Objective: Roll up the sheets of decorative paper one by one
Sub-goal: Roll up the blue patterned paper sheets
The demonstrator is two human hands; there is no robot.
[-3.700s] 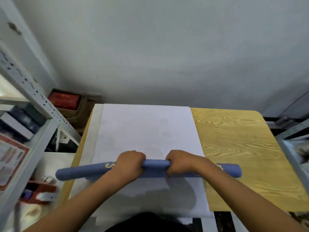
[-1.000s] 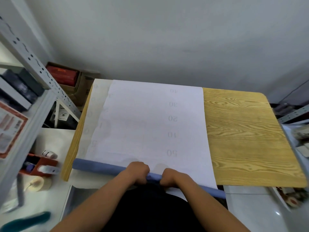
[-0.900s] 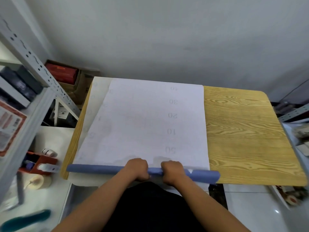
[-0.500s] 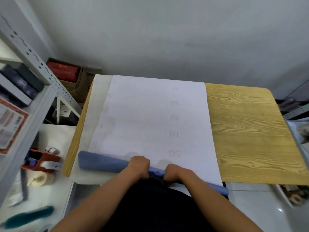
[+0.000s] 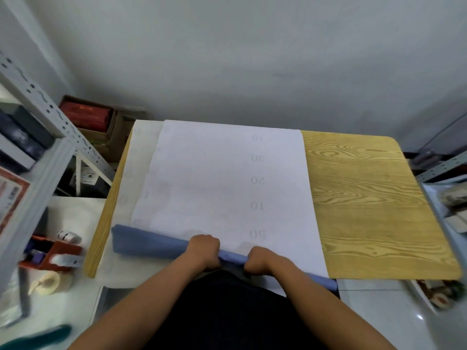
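Change since earlier: compared with half a second ago, the blue roll (image 5: 156, 245) looks fatter and looser at its left end, while both hands sit at almost the same spot on it; nearly four seconds ago the roll was higher up the sheet and level.
Head view, roll: a blue tube of decorative paper lying slantwise across the lower middle of the frame, left end higher and thick, right end thin and low, reaching past the table's near edge.
Head view, sheet: the white sheet (image 5: 214, 178) lies flat on the left and middle of the table, faint mirrored numbers running up its right part; its near edge feeds into the roll.
Head view, left hand: the left hand (image 5: 203, 252) has its grip clamped round the roll, fingers curled over the top, knuckles toward the far wall.
Head view, right hand: the right hand (image 5: 257, 261) grips the roll just beside the left, fingers wrapped likewise.
Head view, table: the table (image 5: 374, 210) shows bare yellow wood grain on its right half.
Head view, surroundings: a grey metal shelf (image 5: 45, 152) stands at the left of the frame; a red box (image 5: 86, 116) sits in the upper left behind it; a red tape dispenser (image 5: 54, 256), probably, blurs at lower left.
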